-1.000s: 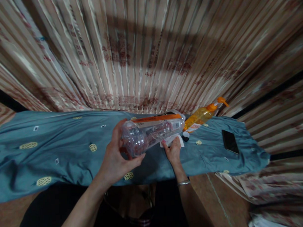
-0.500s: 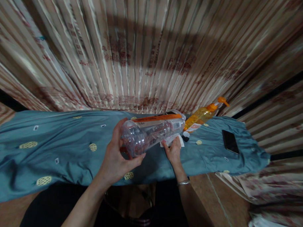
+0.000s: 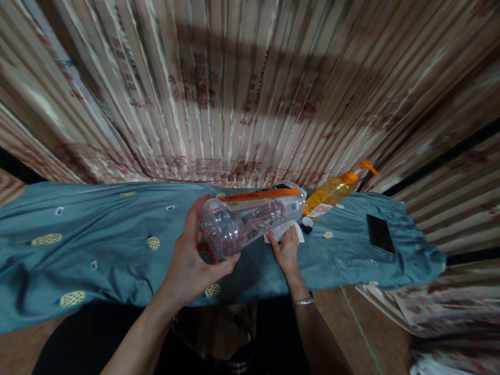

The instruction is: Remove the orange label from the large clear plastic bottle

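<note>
A clear plastic bottle with an orange and black label lies tilted across the middle of the view. Its near left end is gripped by my left hand, with fingers and thumb around it. Below the bottle's right end, my right hand pinches a white tissue against the cloth. Beside the tissue is a small dark item with a white round top. A pump bottle of orange liquid stands just past the clear bottle's right end.
A teal cloth with yellow pineapple prints covers the long narrow surface. A black phone lies on it at the right. Behind hangs a pleated patterned curtain, and dark bars run at both sides.
</note>
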`<move>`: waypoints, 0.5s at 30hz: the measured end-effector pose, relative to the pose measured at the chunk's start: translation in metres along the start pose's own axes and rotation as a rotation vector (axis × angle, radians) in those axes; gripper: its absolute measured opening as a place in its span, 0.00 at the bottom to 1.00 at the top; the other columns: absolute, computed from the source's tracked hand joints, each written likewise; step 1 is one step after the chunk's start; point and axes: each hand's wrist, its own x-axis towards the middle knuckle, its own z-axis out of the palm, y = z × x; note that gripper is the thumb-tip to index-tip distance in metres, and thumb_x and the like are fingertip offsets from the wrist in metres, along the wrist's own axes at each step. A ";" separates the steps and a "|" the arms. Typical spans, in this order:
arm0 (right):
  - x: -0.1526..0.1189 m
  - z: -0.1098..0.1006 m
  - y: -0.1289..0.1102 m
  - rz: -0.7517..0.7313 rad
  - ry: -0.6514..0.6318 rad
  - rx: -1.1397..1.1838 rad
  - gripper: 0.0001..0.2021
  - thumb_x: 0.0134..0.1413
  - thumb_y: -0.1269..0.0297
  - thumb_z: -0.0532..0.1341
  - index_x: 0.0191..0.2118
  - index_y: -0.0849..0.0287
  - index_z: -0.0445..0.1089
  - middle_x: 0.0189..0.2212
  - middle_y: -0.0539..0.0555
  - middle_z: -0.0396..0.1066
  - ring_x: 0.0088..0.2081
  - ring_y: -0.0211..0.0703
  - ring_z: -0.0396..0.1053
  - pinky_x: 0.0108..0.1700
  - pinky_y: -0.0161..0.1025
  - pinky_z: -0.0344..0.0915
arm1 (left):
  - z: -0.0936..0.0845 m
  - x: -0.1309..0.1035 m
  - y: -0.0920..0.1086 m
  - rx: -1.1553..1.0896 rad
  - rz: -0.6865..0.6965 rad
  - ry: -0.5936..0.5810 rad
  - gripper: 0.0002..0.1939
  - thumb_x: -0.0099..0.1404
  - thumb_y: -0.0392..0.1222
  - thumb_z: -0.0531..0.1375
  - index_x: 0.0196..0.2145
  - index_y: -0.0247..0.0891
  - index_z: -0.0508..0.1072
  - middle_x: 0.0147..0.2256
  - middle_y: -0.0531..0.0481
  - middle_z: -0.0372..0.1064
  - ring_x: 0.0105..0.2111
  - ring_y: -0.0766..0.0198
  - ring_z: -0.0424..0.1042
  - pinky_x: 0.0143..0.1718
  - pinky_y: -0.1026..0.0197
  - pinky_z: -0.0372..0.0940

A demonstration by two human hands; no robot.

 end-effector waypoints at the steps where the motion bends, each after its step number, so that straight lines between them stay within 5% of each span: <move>1: 0.000 0.001 0.001 0.004 -0.001 0.001 0.44 0.64 0.32 0.56 0.67 0.71 0.62 0.65 0.81 0.65 0.68 0.73 0.62 0.66 0.71 0.62 | 0.000 0.000 0.000 -0.002 0.001 -0.005 0.54 0.53 0.43 0.75 0.71 0.43 0.52 0.43 0.48 0.77 0.31 0.60 0.81 0.27 0.64 0.75; 15: 0.001 -0.002 -0.002 0.006 -0.008 -0.012 0.43 0.64 0.32 0.57 0.66 0.70 0.64 0.63 0.79 0.68 0.66 0.71 0.64 0.65 0.69 0.63 | 0.002 0.001 0.008 -0.026 -0.027 0.019 0.54 0.50 0.43 0.75 0.69 0.40 0.54 0.44 0.45 0.78 0.28 0.60 0.80 0.23 0.64 0.73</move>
